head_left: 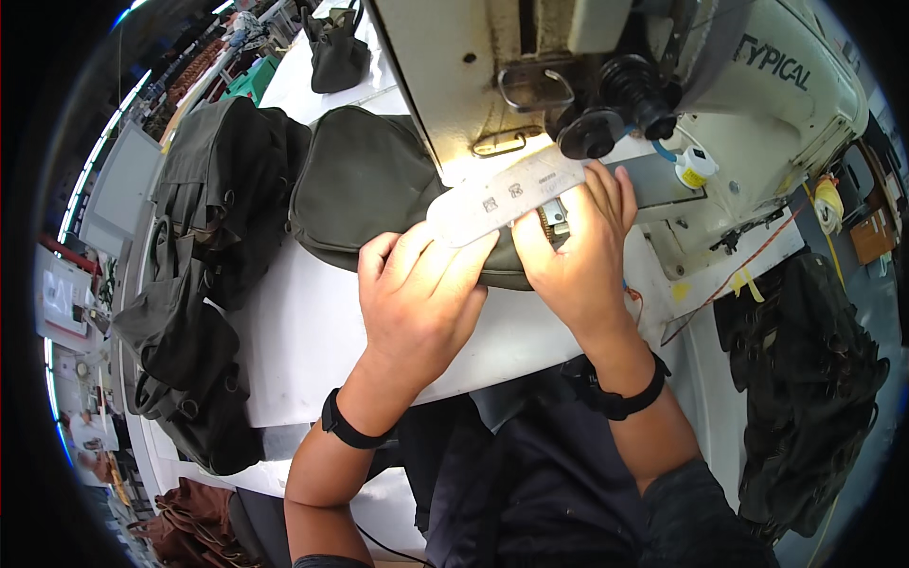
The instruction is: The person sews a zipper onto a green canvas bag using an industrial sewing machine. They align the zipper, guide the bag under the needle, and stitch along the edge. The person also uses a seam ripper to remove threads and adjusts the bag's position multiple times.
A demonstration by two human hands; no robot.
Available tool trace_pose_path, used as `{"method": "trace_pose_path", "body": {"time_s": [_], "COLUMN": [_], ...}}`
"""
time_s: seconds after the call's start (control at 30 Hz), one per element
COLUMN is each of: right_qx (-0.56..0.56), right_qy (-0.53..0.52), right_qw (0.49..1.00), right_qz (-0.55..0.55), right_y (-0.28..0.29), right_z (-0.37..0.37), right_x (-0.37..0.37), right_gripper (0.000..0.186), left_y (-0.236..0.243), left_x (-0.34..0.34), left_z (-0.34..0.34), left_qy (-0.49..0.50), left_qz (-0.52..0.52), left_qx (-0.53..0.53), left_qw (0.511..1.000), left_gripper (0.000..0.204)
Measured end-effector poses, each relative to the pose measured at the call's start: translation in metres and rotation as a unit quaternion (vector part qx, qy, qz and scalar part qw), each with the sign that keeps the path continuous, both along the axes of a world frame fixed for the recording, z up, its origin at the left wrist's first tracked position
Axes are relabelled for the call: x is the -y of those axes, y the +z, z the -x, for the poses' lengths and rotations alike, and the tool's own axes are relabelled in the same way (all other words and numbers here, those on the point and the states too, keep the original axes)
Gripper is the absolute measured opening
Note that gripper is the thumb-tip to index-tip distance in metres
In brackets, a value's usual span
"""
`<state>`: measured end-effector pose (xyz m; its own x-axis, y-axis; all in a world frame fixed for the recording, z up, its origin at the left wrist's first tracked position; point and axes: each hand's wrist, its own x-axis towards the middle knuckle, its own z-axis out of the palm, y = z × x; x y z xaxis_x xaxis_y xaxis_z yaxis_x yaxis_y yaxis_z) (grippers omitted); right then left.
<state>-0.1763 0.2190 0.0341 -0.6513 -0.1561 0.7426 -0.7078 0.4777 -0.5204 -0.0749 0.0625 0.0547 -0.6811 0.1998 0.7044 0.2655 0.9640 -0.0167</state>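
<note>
A dark green fabric bag (pixel 365 166) lies under the head of a sewing machine (pixel 473 85). My left hand (pixel 421 298) is closed over the bag's near edge, its fingertips partly covered by a pale rounded plate (pixel 507 199) with small markings. On the other side of the plate, my right hand (pixel 578 256) curls at the bag's edge, thumb apart from its fingers. A small metal part and what looks like zipper teeth show between that thumb and forefinger. The needle's contact with the fabric is hidden behind the plate and machine head.
More dark green bags (pixel 204 275) are heaped along the table's left side. Another small bag (pixel 336 52) stands at the back. Dark bags (pixel 805 379) hang at the right. A red cord (pixel 729 275) runs beside the machine, and brown items (pixel 194 525) lie at lower left.
</note>
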Motion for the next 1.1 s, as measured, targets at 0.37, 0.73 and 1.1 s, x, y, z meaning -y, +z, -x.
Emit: {"method": "trace_pose_path", "body": {"time_s": [0.37, 0.73, 1.1], "right_qx": [-0.001, 0.009, -0.009], "right_qy": [0.005, 0.01, -0.024], "right_qw": [1.0, 1.0, 0.999], "right_qz": [0.014, 0.023, 0.025], "right_y": [-0.002, -0.003, -0.011], "right_z": [0.002, -0.005, -0.032], "right_x": [-0.001, 0.0, -0.006], "right_gripper": [0.015, 0.012, 0.008], "left_y": [0.007, -0.011, -0.02], "left_x": [-0.024, -0.034, 0.011], "left_z": [-0.014, -0.012, 0.017], "left_qy": [0.093, 0.001, -0.14], "left_qz": [0.086, -0.099, -0.226], "left_qx": [0.008, 0.085, 0.09], "left_qw": [0.992, 0.991, 0.96], "left_gripper": [0.043, 0.076, 0.063]}}
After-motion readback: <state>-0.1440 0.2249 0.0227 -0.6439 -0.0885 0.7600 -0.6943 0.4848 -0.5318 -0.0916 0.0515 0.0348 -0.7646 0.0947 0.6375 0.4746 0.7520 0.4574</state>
